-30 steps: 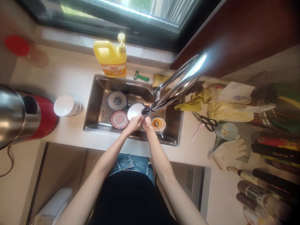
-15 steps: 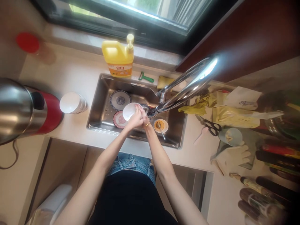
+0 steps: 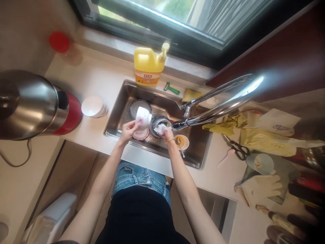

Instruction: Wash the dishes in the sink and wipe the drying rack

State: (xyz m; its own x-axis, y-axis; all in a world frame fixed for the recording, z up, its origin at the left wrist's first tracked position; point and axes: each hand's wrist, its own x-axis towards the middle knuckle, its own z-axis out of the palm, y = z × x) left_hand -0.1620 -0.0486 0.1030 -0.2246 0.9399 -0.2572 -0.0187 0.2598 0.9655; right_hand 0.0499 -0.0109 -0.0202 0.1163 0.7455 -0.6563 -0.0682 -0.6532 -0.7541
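Note:
My left hand (image 3: 128,130) grips a white bowl (image 3: 143,117) by its edge, tilted on its side above the sink (image 3: 119,98). My right hand (image 3: 167,135) is closed on a crumpled white cloth (image 3: 161,128) near the end of the chrome faucet (image 3: 203,121). Below the hands, a blue-rimmed plate (image 3: 135,105), a pink-rimmed plate (image 3: 142,135) and a dark-patterned dish (image 3: 155,122) lie in the basin. To the right of my right hand sits a small bowl (image 3: 186,141) with orange contents and a spoon (image 3: 181,148).
Stacked white bowls (image 3: 93,106) stand left of the sink, beside a red and steel appliance (image 3: 72,112). Behind the sink are a yellow detergent jug (image 3: 148,66), a green peeler (image 3: 172,88) and a sponge (image 3: 191,95). Scissors (image 3: 240,150), packets and a glove (image 3: 259,188) lie right.
My hands have moved apart. The bowl has gone left with my left hand and turned onto its side, and the white cloth now shows in my right hand. The view has shifted.

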